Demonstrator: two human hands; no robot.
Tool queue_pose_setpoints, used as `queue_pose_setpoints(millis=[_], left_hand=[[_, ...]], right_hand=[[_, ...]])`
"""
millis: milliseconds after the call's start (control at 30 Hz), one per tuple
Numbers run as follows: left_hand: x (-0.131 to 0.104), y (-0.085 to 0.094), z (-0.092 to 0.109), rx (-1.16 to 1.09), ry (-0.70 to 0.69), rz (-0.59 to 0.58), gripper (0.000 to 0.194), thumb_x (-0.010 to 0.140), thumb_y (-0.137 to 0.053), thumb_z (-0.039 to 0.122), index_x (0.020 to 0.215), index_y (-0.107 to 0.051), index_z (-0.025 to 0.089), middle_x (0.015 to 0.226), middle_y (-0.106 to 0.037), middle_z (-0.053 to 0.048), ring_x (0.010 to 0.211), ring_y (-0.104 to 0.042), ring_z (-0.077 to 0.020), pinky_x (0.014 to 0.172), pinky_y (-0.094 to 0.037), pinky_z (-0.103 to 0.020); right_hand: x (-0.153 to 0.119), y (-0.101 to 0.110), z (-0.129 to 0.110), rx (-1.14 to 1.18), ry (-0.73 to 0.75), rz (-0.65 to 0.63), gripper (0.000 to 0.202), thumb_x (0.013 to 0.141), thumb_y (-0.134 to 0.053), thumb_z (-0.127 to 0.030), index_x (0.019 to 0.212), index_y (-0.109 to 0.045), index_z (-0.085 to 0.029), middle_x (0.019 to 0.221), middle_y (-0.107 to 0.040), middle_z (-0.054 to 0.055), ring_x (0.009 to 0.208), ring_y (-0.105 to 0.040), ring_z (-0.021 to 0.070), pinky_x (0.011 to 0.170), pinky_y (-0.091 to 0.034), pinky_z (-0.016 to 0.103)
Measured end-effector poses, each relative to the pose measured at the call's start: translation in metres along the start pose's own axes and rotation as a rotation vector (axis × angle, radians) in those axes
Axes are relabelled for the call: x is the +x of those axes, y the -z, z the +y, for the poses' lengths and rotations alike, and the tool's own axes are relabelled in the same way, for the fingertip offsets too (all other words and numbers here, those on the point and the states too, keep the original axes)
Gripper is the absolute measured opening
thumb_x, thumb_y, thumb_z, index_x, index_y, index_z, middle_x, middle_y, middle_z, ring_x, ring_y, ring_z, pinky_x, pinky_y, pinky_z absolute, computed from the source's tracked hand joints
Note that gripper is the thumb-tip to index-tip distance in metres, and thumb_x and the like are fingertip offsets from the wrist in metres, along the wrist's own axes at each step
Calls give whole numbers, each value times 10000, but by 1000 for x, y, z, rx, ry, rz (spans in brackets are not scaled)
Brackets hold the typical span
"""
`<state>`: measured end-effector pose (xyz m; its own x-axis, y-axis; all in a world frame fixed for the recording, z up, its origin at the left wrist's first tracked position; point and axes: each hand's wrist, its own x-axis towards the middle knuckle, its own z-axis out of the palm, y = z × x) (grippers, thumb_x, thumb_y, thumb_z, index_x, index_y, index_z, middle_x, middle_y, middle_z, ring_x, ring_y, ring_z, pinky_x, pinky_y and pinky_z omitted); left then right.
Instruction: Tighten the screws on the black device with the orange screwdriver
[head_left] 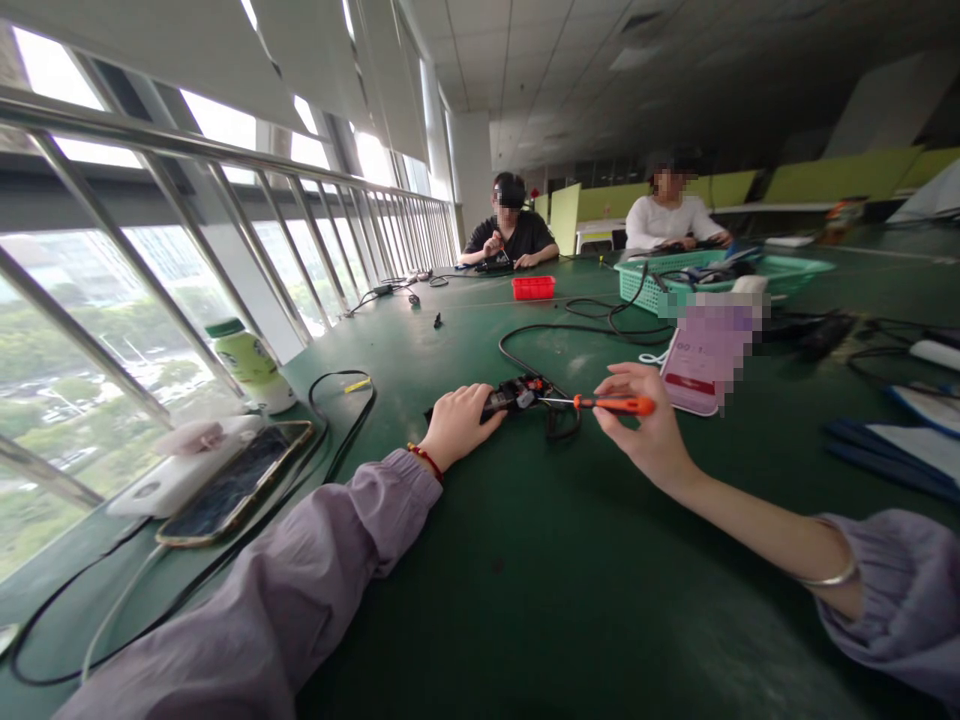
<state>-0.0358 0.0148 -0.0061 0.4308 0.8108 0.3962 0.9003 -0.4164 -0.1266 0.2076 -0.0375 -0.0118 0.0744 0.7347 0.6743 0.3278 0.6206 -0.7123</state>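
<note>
My left hand is closed round a black device with its inner parts exposed, pressing it on the green table. Red and dark pieces show at the device's right end, where a black cable joins it. In my right hand is a screwdriver with an orange and black handle, gripped between thumb and fingers. Its thin shaft points left and its tip meets or lies close to the device's open end; I cannot tell whether it touches.
At left lie a phone, a white power bank, a green bottle and cables. A pink-screened phone stands right, before a teal basket. A red tray sits farther back. Two people work across the table.
</note>
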Motion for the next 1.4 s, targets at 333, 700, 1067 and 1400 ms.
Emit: queue_pose_setpoints(millis=[333,700,1067,1400], left_hand=[[0,0,1,-5,4,-4,334,866,-416,461,1025,-535,192,948,-643,-47,882,-598,-206,701,-408,-300],[0,-3,-1,-4,-3,23,331,858,-438,456,1040,-535,197,938,-643,-43,874,-598,-205,694,-405,-299],[0,0,0,0,-5,13,313,865,-432,447,1022,-532,197,947,-640,-39,874,-594,-198,694,-410,-297],[-16,9,-6,68,114,2,341,881,-403,461,1057,-518,192,967,-637,-61,893,-598,-210,682,-403,-289]], right_hand=[[0,2,1,22,-23,-15,334,716,-619,-246,1012,-465,-223,747,-528,-29,634,-539,113,605,-449,248],[-1,3,4,4,-176,-89,159,822,-506,-339,780,-534,-188,452,-417,-80,375,-413,80,414,-314,219],[-3,-1,-7,-280,-7,-677,246,754,-561,-289,980,-587,-196,795,-628,-1,642,-555,115,634,-442,245],[-4,1,-10,-489,153,-854,478,731,-497,-209,1206,-546,-199,1143,-640,54,915,-636,188,845,-474,310]])
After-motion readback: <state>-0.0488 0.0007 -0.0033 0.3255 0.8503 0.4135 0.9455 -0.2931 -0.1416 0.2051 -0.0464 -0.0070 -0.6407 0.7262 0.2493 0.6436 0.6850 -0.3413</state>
